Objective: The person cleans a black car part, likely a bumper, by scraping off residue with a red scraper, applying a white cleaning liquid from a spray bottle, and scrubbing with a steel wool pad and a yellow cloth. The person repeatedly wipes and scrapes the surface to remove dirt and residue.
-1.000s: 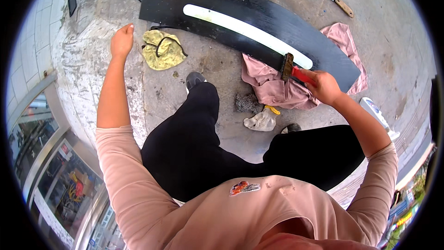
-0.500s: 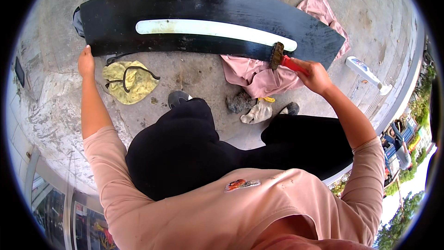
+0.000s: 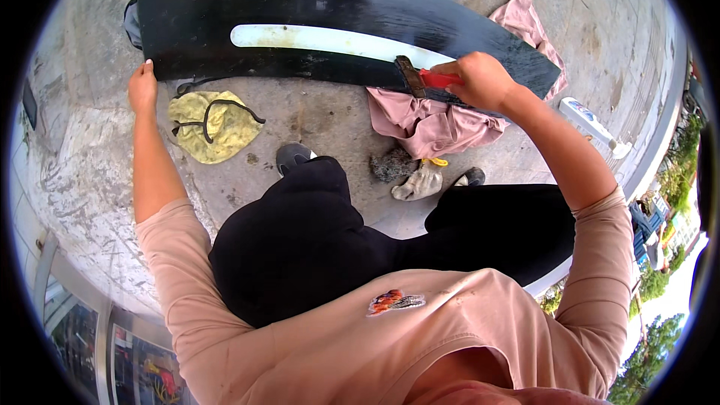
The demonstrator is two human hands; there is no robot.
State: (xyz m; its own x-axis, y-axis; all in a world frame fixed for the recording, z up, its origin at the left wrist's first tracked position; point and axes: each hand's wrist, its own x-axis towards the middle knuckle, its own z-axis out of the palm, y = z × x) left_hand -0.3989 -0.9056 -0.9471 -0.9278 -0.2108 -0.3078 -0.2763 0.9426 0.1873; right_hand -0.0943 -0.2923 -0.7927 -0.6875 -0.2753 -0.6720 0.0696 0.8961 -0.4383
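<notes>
Centrally, right hand (image 3: 480,81) clenching red-handled brush (image 3: 420,77) on black board (image 3: 330,30), left hand (image 3: 142,86) pressing board's left edge, brush now further left than before.

Black board (image 3: 300,7) with a white stripe (image 3: 330,39). Brush (image 3: 420,77) has a red handle and dark bristles. Pink cloth (image 3: 431,124), yellow cloth (image 3: 214,129) with black cord, grey floor (image 3: 330,116).

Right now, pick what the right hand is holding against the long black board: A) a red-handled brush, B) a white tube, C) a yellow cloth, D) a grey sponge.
A: the right hand grips a red-handled brush with its bristle head pressed on the black board, beside the board's white strip.
</notes>
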